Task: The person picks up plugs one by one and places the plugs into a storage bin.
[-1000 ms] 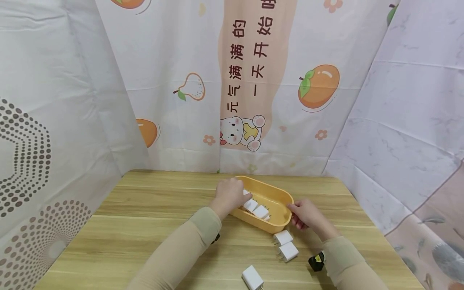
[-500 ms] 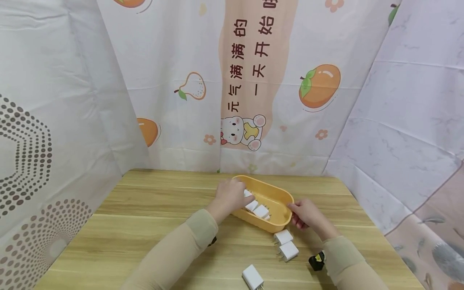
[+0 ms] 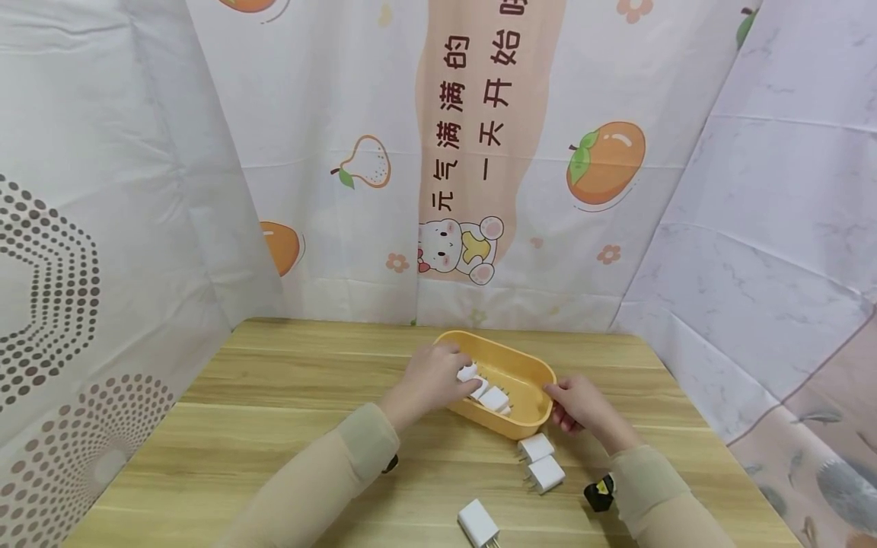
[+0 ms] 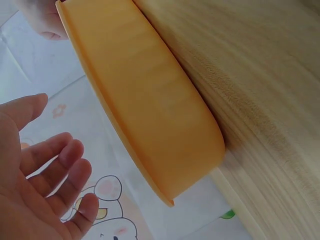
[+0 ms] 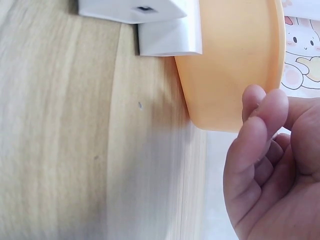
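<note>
A yellow plastic basket [image 3: 527, 371] stands towards the back of the table, with several white plug chargers [image 3: 494, 399] lying along its near side. My left hand [image 3: 428, 380] hovers over the basket's left end and near rim. In the left wrist view its fingers [image 4: 74, 172] are spread and loosely bent, and nothing lies between them. With thumb and fingertips my right hand [image 3: 582, 403] pinches the rim at the basket's right end. The right wrist view shows these fingertips [image 5: 251, 134] against the basket's wall [image 5: 232, 65].
Two more white chargers [image 3: 545, 475] lie side by side just in front of the basket, near my right hand. Another charger [image 3: 477, 524] lies closer to the table's [image 3: 274, 441] front. Printed curtains [image 3: 329, 243] hang behind the table and at both sides.
My left hand has drawn back to the left and slightly towards me, showing more of the basket's left end. My right hand keeps its hold on the rim.
</note>
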Action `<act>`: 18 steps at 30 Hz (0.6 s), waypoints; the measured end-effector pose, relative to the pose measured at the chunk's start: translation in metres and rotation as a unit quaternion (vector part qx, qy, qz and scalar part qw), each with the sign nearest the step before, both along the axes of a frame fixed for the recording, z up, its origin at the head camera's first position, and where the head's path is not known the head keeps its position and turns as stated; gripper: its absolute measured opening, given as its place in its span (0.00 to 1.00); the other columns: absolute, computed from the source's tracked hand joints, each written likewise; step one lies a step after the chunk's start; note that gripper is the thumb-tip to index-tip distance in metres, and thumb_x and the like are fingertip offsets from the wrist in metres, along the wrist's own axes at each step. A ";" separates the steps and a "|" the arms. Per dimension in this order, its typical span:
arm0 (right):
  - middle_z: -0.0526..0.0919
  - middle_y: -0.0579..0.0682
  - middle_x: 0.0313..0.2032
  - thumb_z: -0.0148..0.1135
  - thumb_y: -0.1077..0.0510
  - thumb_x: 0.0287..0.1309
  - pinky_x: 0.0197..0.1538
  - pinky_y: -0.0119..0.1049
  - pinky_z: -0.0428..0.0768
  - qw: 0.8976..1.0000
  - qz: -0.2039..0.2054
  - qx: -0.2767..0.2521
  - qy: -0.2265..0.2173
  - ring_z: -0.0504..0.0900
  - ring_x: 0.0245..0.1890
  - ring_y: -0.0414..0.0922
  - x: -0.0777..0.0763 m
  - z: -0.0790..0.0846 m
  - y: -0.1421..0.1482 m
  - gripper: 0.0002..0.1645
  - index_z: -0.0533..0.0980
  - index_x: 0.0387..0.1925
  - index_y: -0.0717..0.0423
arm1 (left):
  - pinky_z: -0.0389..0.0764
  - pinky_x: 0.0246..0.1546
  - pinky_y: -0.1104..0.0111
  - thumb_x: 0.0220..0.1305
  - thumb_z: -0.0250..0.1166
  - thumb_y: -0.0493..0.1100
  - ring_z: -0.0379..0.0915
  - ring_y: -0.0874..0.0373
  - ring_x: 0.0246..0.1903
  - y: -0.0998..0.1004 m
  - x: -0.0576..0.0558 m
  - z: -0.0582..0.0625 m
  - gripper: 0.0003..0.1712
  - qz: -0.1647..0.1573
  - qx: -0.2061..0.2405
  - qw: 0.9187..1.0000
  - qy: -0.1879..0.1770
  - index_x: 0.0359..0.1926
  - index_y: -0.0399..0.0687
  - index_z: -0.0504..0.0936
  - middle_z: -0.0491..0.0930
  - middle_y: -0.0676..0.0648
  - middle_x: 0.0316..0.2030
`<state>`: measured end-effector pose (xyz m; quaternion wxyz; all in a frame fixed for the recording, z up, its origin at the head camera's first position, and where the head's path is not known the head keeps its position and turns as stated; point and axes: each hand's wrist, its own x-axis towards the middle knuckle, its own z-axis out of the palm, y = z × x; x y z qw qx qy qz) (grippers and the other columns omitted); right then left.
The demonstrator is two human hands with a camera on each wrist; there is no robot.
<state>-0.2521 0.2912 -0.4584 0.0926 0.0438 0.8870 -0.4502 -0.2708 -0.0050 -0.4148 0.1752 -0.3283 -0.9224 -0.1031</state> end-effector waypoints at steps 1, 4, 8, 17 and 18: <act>0.77 0.51 0.15 0.51 0.53 0.76 0.17 0.34 0.75 1.000 0.000 0.000 0.000 0.71 0.11 0.40 0.000 0.000 0.000 0.22 0.78 0.30 0.64 | 0.79 0.39 0.62 0.64 0.68 0.63 0.78 0.60 0.39 -0.001 0.001 0.000 0.21 -0.005 0.000 1.000 0.001 0.42 0.53 0.89 0.83 0.54 0.39; 0.77 0.51 0.15 0.51 0.53 0.76 0.17 0.34 0.75 1.000 0.000 0.001 0.000 0.71 0.11 0.40 0.000 0.000 0.000 0.22 0.78 0.30 0.64 | 0.78 0.44 0.61 0.64 0.67 0.63 0.78 0.58 0.43 -0.004 0.004 -0.001 0.22 -0.021 0.000 1.000 0.001 0.46 0.53 0.89 0.84 0.54 0.42; 0.77 0.51 0.15 0.51 0.53 0.76 0.17 0.35 0.75 1.000 0.001 0.003 0.001 0.71 0.11 0.40 0.001 0.001 0.000 0.22 0.78 0.28 0.63 | 0.77 0.48 0.59 0.64 0.69 0.62 0.78 0.57 0.47 -0.007 0.008 -0.001 0.22 -0.045 0.010 0.999 -0.001 0.48 0.54 0.89 0.84 0.54 0.44; 0.77 0.51 0.15 0.51 0.53 0.76 0.17 0.35 0.75 1.000 0.002 0.001 0.001 0.72 0.11 0.41 0.001 0.001 -0.001 0.23 0.78 0.28 0.64 | 0.75 0.51 0.58 0.65 0.68 0.60 0.76 0.58 0.48 -0.017 0.017 0.002 0.21 -0.080 0.016 0.997 -0.006 0.50 0.54 0.88 0.83 0.55 0.45; 0.77 0.51 0.15 0.51 0.52 0.76 0.17 0.35 0.75 1.000 0.001 0.001 0.001 0.72 0.11 0.41 0.001 0.001 -0.001 0.23 0.78 0.28 0.64 | 0.75 0.52 0.59 0.65 0.68 0.60 0.76 0.58 0.49 -0.018 0.018 0.003 0.21 -0.081 0.015 0.997 -0.008 0.50 0.54 0.88 0.83 0.55 0.45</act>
